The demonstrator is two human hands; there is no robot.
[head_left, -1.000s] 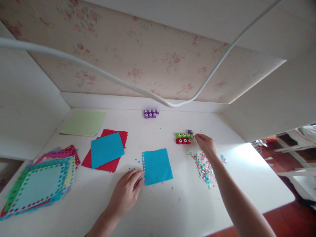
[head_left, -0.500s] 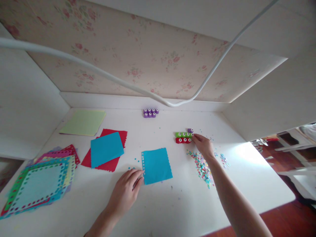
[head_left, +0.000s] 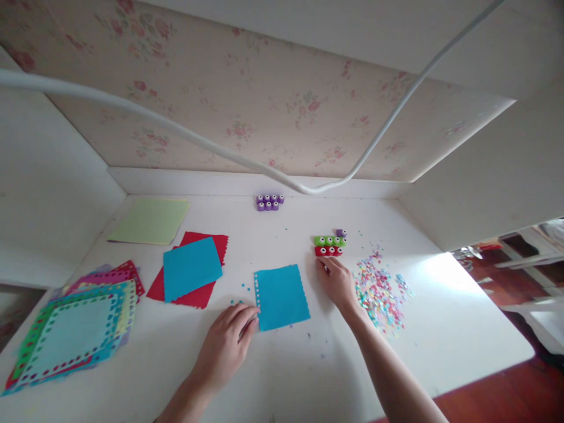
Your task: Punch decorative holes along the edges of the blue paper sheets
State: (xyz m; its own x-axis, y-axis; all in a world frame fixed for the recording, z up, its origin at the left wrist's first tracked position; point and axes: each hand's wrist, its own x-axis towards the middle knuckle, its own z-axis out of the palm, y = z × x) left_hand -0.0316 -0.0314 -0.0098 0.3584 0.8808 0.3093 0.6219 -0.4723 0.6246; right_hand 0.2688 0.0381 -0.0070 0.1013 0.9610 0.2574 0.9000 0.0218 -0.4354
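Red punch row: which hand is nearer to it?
Right. The right hand is just in front of the red punch row; the left hand is farther off, at the left edge of the nearer blue sheet.

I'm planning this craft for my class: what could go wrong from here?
The right hand is close beside the loose confetti, so a sideways sweep could scatter it. The left hand touches the holed edge of the blue sheet; a tug might tear it. Reaching into the red punches could knock the green ones close behind.
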